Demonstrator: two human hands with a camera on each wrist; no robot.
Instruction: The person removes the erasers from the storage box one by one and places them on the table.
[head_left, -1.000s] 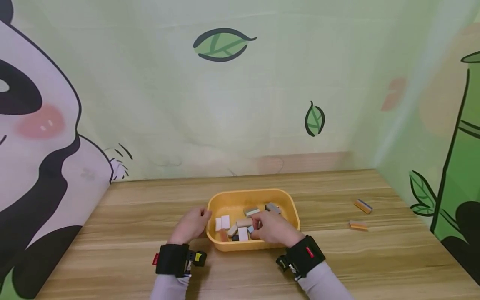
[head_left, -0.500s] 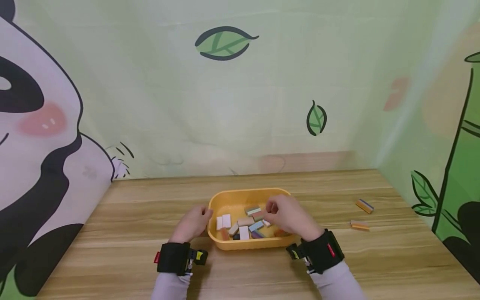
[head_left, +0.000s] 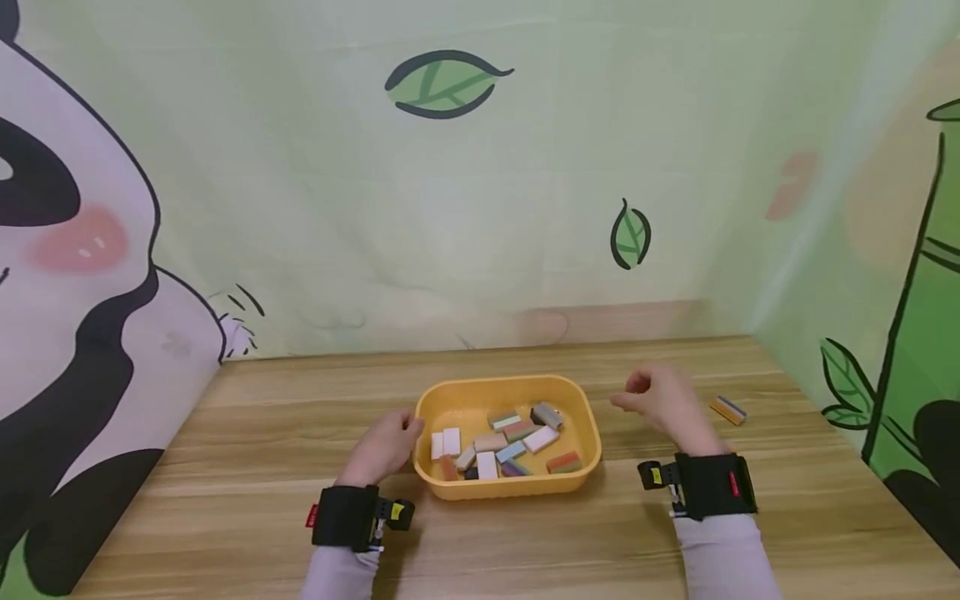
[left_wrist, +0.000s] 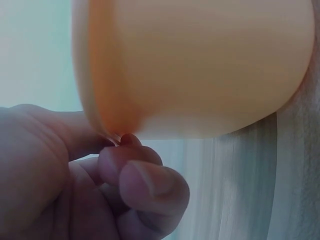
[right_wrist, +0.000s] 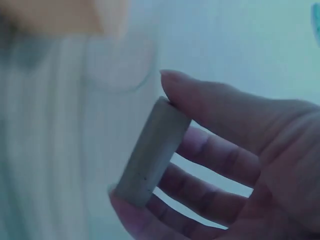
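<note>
My left hand [head_left: 381, 446] stays at the left end of a yellow plastic tray [head_left: 581, 483]. In the left wrist view, its thumb and finger pinch the tray's rim [left_wrist: 102, 100]. My right hand [head_left: 663, 408] is above the table, to the right of the tray. A small grey oblong block [right_wrist: 154, 152] is held lengthwise between its fingertips and thumb in the right wrist view. The head view does not show this block. Inside the tray lie several small oblong blocks, among them white ones [head_left: 542, 439], a blue one [head_left: 512, 452] and an orange-and-green one [head_left: 564, 462].
An orange-and-blue block [head_left: 727, 410] lies on the wooden table [head_left: 247, 450], right of my right hand. Printed cloth walls [head_left: 480, 208] rise behind the table and along both sides.
My right hand has risen out of the tray and moved right. It now covers where a second orange block lay on the table. The left hand and tray have stayed put.
</note>
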